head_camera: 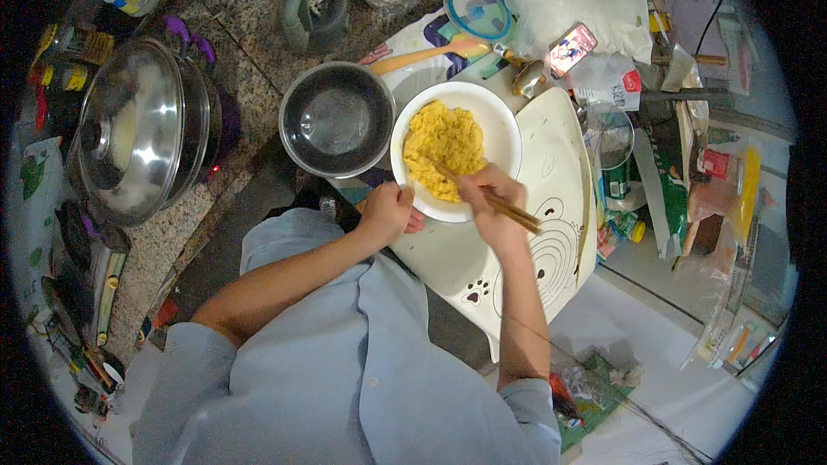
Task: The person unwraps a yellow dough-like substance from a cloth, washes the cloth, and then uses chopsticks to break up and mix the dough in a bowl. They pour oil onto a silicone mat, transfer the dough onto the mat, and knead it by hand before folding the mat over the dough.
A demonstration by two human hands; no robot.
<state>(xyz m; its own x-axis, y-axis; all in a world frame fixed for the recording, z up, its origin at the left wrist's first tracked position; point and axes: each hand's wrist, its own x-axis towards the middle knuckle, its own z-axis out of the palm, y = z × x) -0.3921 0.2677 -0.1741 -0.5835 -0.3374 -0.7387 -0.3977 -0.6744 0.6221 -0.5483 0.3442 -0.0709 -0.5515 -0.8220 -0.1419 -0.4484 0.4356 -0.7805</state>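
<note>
A white bowl [502,117] holds a lumpy yellow mash [446,142], heaped towards the bowl's left side. My left hand [387,214] grips the bowl's rim at the lower left. In my right hand [496,203] is a pair of wooden chopsticks [526,218]; their far ends are in the mash. The right hand is slightly blurred and lies over the bowl's lower right rim. Just left of the bowl stands a dark round bowl with a clear rim [337,119], with a little shine at its bottom.
A large lidded steel pot [139,135] stands at the left. Behind the bowls lie a wooden rolling pin or spoon [413,59], a round blue-rimmed lid [478,10], a lit phone [572,50] and a plastic bag of white powder [575,0]. A cream mat [446,258] and a wire strainer [608,135] are on the right.
</note>
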